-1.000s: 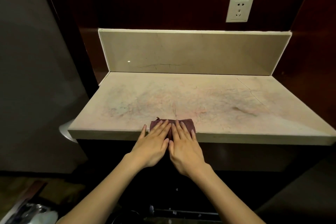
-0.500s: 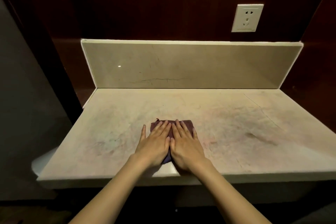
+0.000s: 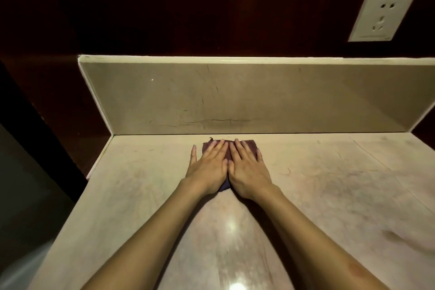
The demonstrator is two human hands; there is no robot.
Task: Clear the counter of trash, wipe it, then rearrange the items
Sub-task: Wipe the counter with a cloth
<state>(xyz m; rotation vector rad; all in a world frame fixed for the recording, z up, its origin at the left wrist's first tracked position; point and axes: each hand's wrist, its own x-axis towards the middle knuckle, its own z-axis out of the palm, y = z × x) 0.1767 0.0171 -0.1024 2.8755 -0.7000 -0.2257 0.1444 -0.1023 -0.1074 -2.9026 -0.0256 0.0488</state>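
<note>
A folded dark purple cloth (image 3: 251,145) lies flat on the beige stone counter (image 3: 341,183), close to the backsplash. My left hand (image 3: 208,167) and my right hand (image 3: 247,167) press down on it side by side, palms flat and fingers stretched out toward the back. The hands cover most of the cloth; only its far edge, its right corner and a bit at the wrists show. The counter surface looks smeared and streaked, with a glossy strip between my forearms.
A beige backsplash (image 3: 235,96) stands along the counter's back edge. A white wall socket (image 3: 382,15) sits on the dark wood wall at the upper right. The counter's left edge (image 3: 94,172) drops off beside a dark panel.
Both hands have pushed the cloth from the counter's front edge across to the back, near the backsplash. The camera has moved in closer over the counter.
</note>
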